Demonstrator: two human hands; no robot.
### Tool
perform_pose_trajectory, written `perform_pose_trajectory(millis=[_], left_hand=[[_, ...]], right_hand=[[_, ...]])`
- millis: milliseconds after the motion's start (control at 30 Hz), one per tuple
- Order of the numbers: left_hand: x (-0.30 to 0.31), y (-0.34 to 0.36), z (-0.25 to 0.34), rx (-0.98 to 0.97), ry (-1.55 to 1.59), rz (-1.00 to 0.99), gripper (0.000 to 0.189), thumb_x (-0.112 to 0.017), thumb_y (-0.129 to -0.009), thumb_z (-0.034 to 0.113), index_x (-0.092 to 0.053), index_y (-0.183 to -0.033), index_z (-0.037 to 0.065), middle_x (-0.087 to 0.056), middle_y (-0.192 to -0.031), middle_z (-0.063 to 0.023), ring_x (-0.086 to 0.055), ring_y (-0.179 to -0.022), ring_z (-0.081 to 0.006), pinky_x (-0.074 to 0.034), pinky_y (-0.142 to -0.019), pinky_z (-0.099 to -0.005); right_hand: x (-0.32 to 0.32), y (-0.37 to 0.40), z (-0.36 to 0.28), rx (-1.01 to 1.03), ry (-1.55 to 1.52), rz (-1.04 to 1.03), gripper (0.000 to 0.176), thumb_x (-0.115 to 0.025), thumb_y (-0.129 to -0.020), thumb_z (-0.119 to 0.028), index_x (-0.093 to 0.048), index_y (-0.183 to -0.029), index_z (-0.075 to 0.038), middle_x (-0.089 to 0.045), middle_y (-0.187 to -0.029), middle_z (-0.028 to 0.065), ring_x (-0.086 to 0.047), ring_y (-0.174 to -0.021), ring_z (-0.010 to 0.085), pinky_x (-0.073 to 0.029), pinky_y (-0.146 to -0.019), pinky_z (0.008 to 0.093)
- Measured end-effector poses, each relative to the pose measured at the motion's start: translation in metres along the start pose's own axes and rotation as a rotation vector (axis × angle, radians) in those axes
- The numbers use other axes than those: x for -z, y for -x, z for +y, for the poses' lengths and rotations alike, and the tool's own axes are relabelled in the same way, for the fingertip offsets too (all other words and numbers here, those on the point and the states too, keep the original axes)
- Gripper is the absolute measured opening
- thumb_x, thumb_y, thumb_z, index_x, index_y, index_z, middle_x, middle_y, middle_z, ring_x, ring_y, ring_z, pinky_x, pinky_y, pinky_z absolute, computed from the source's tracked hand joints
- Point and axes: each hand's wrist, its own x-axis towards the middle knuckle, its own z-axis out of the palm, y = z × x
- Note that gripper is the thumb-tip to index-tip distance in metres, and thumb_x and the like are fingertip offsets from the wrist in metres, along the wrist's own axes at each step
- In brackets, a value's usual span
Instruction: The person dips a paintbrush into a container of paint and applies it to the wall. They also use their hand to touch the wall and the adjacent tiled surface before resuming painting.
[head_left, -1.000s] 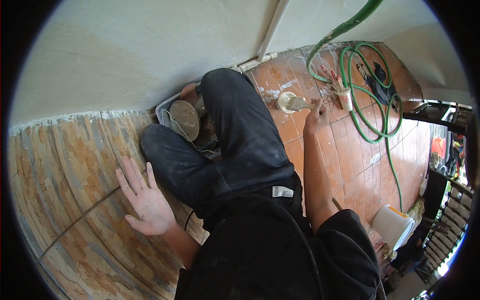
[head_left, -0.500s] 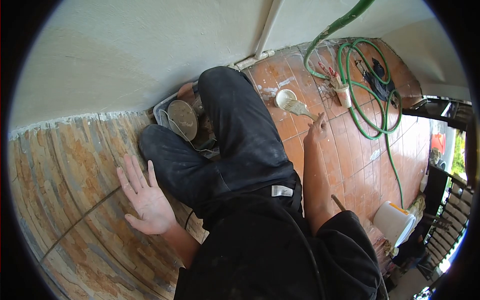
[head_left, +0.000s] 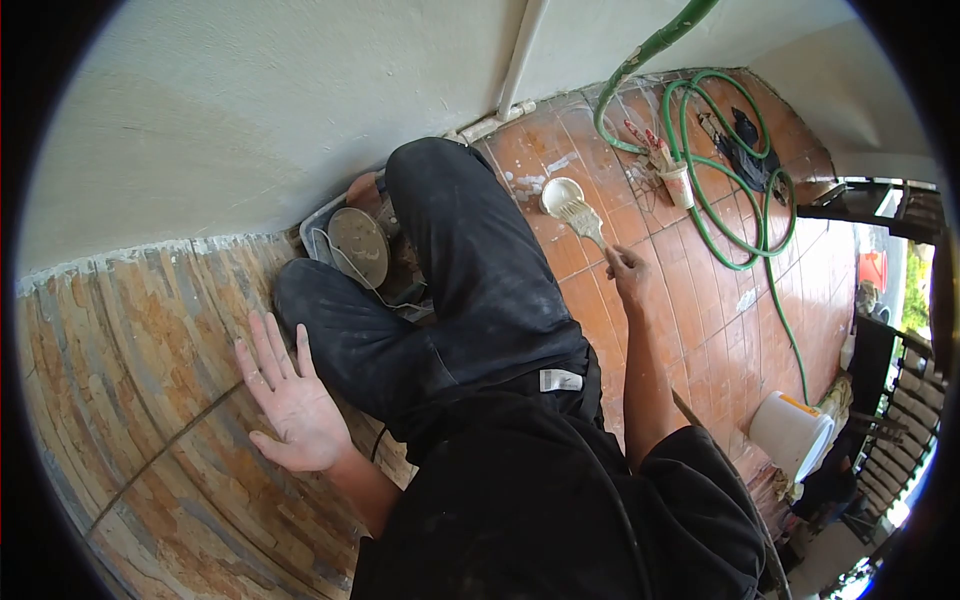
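My right hand [head_left: 629,274] is closed round the handle of a flat paintbrush [head_left: 584,221] with pale, clumped bristles. The bristle end lies at the lip of a small white cup [head_left: 561,193] on the orange floor tiles; whether it touches what is inside I cannot make out. My left hand [head_left: 297,412] is open, palm up and fingers spread, with nothing in it. White specks dot its fingers. Beneath it is a brown stone-patterned tiled surface [head_left: 170,400].
A green hose [head_left: 741,266] loops over the tiles around a white cup holding red-marked tools [head_left: 677,186]. A white bucket [head_left: 790,432] lies tilted at right. Between my legs and the wall is a grey tub [head_left: 313,232] with a round disc [head_left: 358,246].
My right hand has come nearer my body, and the paintbrush has swung so its handle slants down more steeply, bristles still by the cup. My left hand has hardly moved.
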Motion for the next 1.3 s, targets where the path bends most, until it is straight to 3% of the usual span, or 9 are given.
perform_pose_trajectory(millis=[67, 167, 300, 400, 500, 633, 700, 1033, 1300], left_hand=[[0.000, -0.001, -0.001, 0.004, -0.001, -0.009, 0.090, -0.033, -0.085, 0.062, -0.011, -0.142, -0.003, -0.007, -0.146, -0.0306, -0.005, -0.138, -0.0411, -0.005, -0.109, -0.0559], [0.000, -0.003, -0.002, 0.016, -0.016, -0.030, 0.091, -0.033, -0.085, 0.063, -0.011, -0.142, -0.003, -0.007, -0.146, -0.0307, -0.005, -0.138, -0.0415, -0.005, -0.109, -0.0561], [-0.001, -0.006, 0.000, 0.016, 0.002, -0.086, 0.088, -0.032, -0.085, 0.060, -0.010, -0.143, -0.003, -0.007, -0.147, -0.0303, -0.004, -0.138, -0.0403, -0.004, -0.110, -0.0553], [0.000, -0.006, -0.001, 0.013, 0.006, -0.100, 0.088, -0.032, -0.085, 0.060, -0.010, -0.143, -0.003, -0.007, -0.147, -0.0305, -0.004, -0.138, -0.0405, -0.004, -0.110, -0.0553], [0.000, -0.006, -0.001, 0.023, -0.010, -0.066, 0.090, -0.032, -0.085, 0.063, -0.012, -0.142, -0.003, -0.008, -0.146, -0.0309, -0.006, -0.138, -0.0419, -0.007, -0.109, -0.0566], [0.002, -0.006, -0.004, 0.024, -0.004, -0.065, 0.089, -0.031, -0.085, 0.063, -0.012, -0.142, -0.003, -0.008, -0.146, -0.0308, -0.006, -0.138, -0.0420, -0.007, -0.109, -0.0566], [0.002, -0.007, -0.004, 0.024, -0.012, -0.078, 0.089, -0.030, -0.085, 0.063, -0.012, -0.142, -0.003, -0.008, -0.146, -0.0307, -0.007, -0.138, -0.0420, -0.008, -0.109, -0.0566], [0.008, -0.006, -0.007, 0.013, -0.036, -0.072, 0.088, -0.029, -0.086, 0.063, -0.014, -0.142, -0.003, -0.010, -0.146, -0.0309, -0.009, -0.137, -0.0418, -0.009, -0.109, -0.0559], [0.018, -0.018, -0.015, 0.077, -0.309, -0.176, 0.087, -0.035, -0.085, 0.061, -0.018, -0.142, -0.003, -0.015, -0.146, -0.0277, -0.014, -0.138, -0.0377, -0.013, -0.109, -0.0522]], right_hand=[[0.009, 0.000, -0.001, -0.049, 0.197, -0.328, 0.029, -0.063, -0.085, -0.023, -0.066, -0.088, 0.006, -0.061, -0.063, 0.0061, -0.057, -0.055, 0.0109, -0.046, -0.050, 0.0257], [0.004, -0.007, 0.016, -0.099, 0.218, -0.481, 0.030, -0.060, -0.085, -0.022, -0.060, -0.098, 0.005, -0.063, -0.070, 0.0081, -0.058, -0.059, 0.0110, -0.045, -0.051, 0.0251], [-0.012, -0.004, 0.040, -0.115, 0.180, -0.441, 0.030, -0.053, -0.088, -0.021, -0.049, -0.106, 0.003, -0.063, -0.075, 0.0143, -0.061, -0.064, 0.0187, -0.047, -0.055, 0.0316], [-0.021, 0.006, 0.043, 0.194, 0.392, -0.244, 0.026, -0.047, -0.090, -0.019, -0.043, -0.107, 0.000, -0.059, -0.082, 0.0301, -0.059, -0.079, 0.0450, -0.044, -0.070, 0.0494], [-0.027, 0.020, 0.020, 0.167, 0.395, -0.159, 0.023, -0.048, -0.090, -0.020, -0.045, -0.105, -0.001, -0.057, -0.083, 0.0324, -0.056, -0.081, 0.0485, -0.043, -0.068, 0.0507], [-0.030, 0.024, 0.020, 0.194, 0.493, -0.210, 0.019, -0.046, -0.091, -0.018, -0.047, -0.101, -0.001, -0.056, -0.083, 0.0310, -0.055, -0.080, 0.0491, -0.042, -0.066, 0.0520], [-0.033, 0.029, 0.016, 0.290, 0.469, -0.081, 0.017, -0.045, -0.092, -0.015, -0.048, -0.097, 0.001, -0.054, -0.076, 0.0316, -0.053, -0.073, 0.0495, -0.039, -0.059, 0.0522], [-0.032, 0.026, 0.018, 0.305, 0.488, -0.118, 0.016, -0.044, -0.093, -0.014, -0.049, -0.098, 0.001, -0.054, -0.079, 0.0309, -0.053, -0.075, 0.0493, -0.039, -0.059, 0.0512], [-0.030, 0.027, 0.022, 0.327, 0.540, -0.109, 0.018, -0.044, -0.093, -0.014, -0.050, -0.097, 0.003, -0.054, -0.079, 0.0297, -0.054, -0.073, 0.0474, -0.039, -0.059, 0.0511]])
